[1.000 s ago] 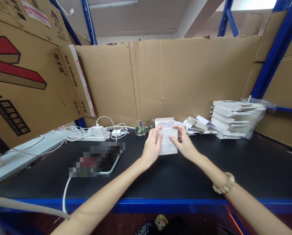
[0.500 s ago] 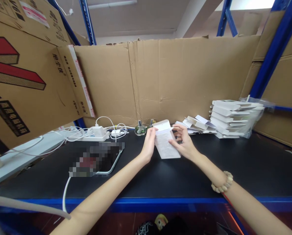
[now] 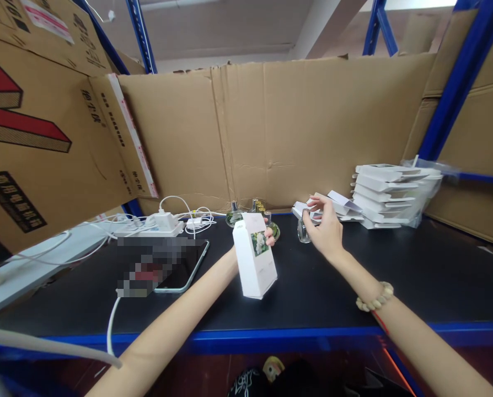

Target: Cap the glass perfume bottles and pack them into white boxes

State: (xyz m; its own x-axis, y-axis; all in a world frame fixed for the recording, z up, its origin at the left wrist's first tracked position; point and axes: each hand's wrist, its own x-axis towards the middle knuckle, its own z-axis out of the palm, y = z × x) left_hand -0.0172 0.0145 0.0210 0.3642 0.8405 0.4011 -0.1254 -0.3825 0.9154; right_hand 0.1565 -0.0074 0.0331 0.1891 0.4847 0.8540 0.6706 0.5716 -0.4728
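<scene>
A white flap-top box (image 3: 255, 262) with a white-flower picture on its side leans slightly in my left hand (image 3: 270, 237). My fingertips show at the box's right edge; the rest of that hand is behind the box. My right hand (image 3: 327, 229) is raised over the black table, fingers apart. Close to its thumb is a clear glass bottle (image 3: 302, 231), partly covered by the hand. Behind the held box are several glass bottles, one with a dark cap (image 3: 234, 215), another with green contents (image 3: 273, 230), and some gold-coloured tops (image 3: 260, 208).
White boxes are stacked (image 3: 382, 196) at the right rear, with loose flattened ones (image 3: 346, 205) beside them. A phone (image 3: 188, 270), power strip (image 3: 159, 226) and white cables occupy the left. Cardboard (image 3: 312, 121) walls the back of the black table (image 3: 333, 298).
The box has turned from its text side to the flower side and moved down and left in my left hand. My right hand has come away from it, uncovering part of the clear bottle.
</scene>
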